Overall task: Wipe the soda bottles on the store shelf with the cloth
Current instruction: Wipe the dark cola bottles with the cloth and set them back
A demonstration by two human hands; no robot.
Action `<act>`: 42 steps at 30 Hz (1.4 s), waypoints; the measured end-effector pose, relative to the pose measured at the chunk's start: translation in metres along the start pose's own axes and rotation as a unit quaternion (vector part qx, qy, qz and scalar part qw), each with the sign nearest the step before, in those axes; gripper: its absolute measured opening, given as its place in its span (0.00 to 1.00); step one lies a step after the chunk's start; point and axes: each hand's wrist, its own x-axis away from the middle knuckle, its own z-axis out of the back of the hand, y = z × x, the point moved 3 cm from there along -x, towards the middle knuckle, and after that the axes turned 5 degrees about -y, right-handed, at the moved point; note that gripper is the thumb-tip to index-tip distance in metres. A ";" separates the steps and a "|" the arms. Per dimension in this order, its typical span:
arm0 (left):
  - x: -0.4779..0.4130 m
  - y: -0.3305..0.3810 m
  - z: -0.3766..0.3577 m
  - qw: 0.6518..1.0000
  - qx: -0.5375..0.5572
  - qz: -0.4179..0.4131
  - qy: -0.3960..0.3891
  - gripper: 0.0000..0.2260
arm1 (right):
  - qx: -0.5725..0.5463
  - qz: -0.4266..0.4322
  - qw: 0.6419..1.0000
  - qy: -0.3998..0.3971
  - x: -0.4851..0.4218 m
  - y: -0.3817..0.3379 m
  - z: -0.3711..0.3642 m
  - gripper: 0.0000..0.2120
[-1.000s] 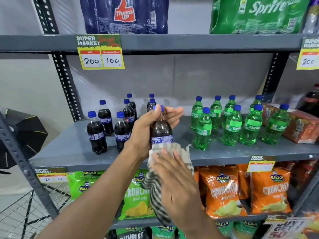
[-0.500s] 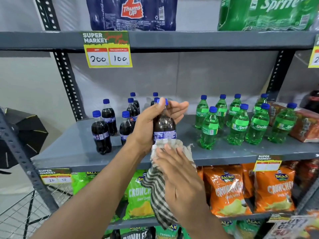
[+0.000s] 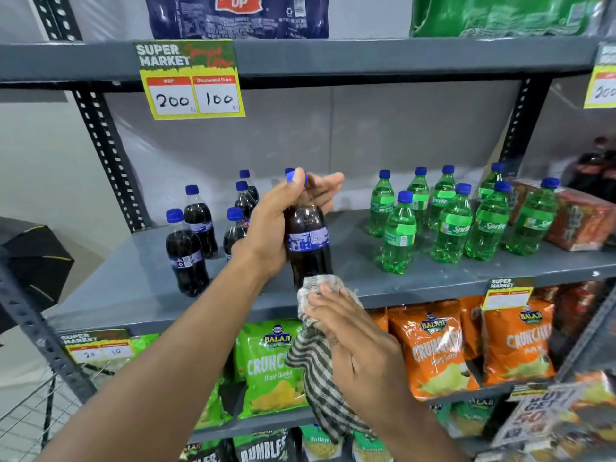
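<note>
My left hand (image 3: pixel 273 225) grips a dark cola bottle (image 3: pixel 308 241) with a blue cap, held upright in front of the grey middle shelf (image 3: pixel 133 288). My right hand (image 3: pixel 360 341) presses a black-and-white checked cloth (image 3: pixel 316 368) against the bottle's base; the cloth's loose end hangs down below the hand. Several more cola bottles (image 3: pixel 186 255) stand at the shelf's left. Several green Sprite bottles (image 3: pixel 453 225) stand at the right.
Wrapped multipacks lie on the upper shelf (image 3: pixel 366 58), which carries a yellow price tag (image 3: pixel 193 88). Green and orange crisp bags (image 3: pixel 433 348) fill the shelf below. A red carton (image 3: pixel 580 221) sits at the far right. A perforated upright (image 3: pixel 106 155) stands at the left.
The cloth and my right hand slid from the bottle's label down to its base. My left hand keeps the same grip on the bottle.
</note>
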 end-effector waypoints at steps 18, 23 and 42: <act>-0.023 -0.049 0.057 0.915 -0.372 0.139 0.066 0.11 | -0.013 -0.107 0.992 0.068 0.021 0.030 0.033 0.24; -0.025 -0.057 0.068 0.903 -0.390 0.158 0.088 0.18 | -0.041 -0.114 0.989 0.080 0.026 0.037 0.040 0.19; -0.028 -0.056 -0.001 0.668 -0.692 -0.274 0.011 0.18 | -0.069 -0.162 0.979 0.099 0.056 0.062 0.056 0.19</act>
